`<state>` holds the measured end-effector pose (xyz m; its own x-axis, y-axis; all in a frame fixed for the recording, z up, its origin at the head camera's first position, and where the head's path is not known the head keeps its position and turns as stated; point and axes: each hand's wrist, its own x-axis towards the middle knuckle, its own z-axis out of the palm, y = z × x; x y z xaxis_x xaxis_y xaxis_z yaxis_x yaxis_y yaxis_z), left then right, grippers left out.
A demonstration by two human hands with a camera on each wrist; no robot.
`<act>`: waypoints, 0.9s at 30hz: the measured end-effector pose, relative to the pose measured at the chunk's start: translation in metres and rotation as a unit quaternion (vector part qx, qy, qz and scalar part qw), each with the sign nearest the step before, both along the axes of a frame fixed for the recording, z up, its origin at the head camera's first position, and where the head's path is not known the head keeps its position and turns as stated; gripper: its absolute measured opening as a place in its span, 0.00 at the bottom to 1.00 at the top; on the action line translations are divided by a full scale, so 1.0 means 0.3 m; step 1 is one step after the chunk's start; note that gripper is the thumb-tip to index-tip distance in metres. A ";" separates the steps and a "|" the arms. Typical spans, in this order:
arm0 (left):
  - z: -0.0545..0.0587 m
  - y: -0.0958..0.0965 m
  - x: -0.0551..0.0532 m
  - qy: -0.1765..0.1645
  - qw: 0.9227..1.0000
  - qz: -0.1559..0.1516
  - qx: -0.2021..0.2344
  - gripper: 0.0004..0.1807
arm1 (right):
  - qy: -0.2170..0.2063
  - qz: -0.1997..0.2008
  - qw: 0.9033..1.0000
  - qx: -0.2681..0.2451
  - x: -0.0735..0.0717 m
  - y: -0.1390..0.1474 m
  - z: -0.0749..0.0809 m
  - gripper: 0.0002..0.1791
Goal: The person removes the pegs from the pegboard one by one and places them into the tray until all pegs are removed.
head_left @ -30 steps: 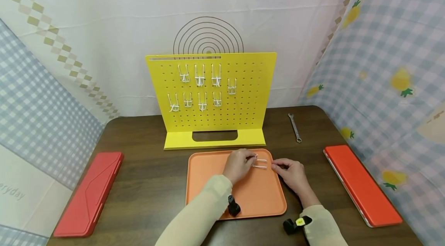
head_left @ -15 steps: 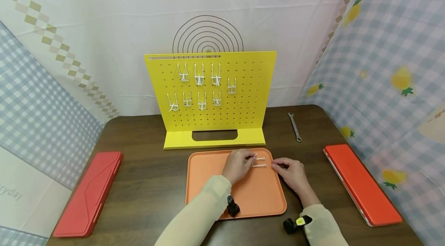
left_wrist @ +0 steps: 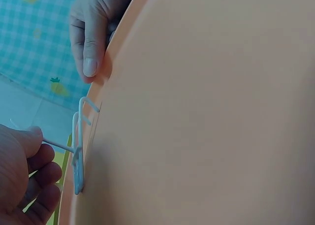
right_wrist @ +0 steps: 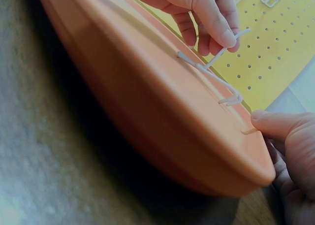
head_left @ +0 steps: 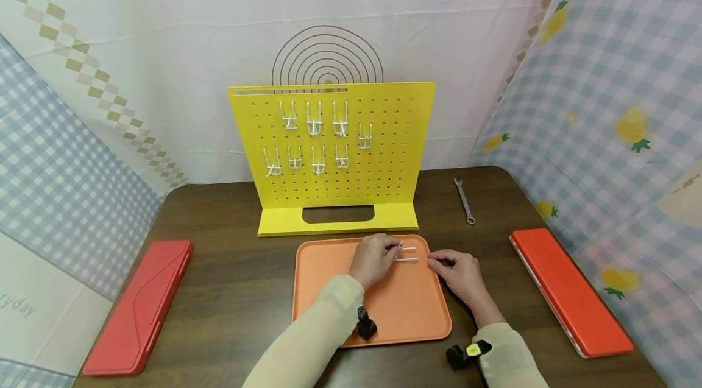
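My left hand (head_left: 374,260) is over the upper right part of the orange tray (head_left: 406,309), pinching the stem of a white wire pegboard hook (left_wrist: 81,146) between thumb and fingers. The hook's frame lies low against the tray, its bent prongs pointing right, as the right wrist view shows. My right hand (head_left: 457,275) holds the tray's right rim, its thumb (right_wrist: 268,124) on top and the other fingers outside the edge. Behind the tray stands a yellow pegboard (head_left: 384,175) bearing several similar white hooks (head_left: 340,126) in two uneven rows.
To the right of the pegboard lies a metal wrench (head_left: 465,200). A red case (head_left: 139,309) lies at the left of the table (head_left: 230,290), and an orange-red case (head_left: 570,293) at the right. Patterned cloth (head_left: 603,102) hangs around the back and sides.
My left hand, with the hook, has shifted very slightly left over the tray. The right hand stays at the tray's rim.
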<state>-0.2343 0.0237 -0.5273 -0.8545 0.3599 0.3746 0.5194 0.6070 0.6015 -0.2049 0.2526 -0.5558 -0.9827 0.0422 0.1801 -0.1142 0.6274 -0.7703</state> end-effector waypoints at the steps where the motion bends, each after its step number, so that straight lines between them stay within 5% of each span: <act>1: 0.000 0.000 0.000 0.000 1.000 0.001 0.000 0.08 | 0.001 0.000 1.000 0.000 0.000 0.000 0.000 0.06; 27: -0.002 0.005 0.001 -0.023 1.000 0.005 0.002 0.09 | -0.007 -0.006 1.000 -0.009 0.003 -0.001 -0.003 0.06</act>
<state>-0.2339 0.0251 -0.5281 -0.8749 0.3491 0.3357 0.4841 0.6101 0.6272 -0.2040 0.2523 -0.5569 -0.9846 0.0577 0.1653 -0.0953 0.6152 -0.7826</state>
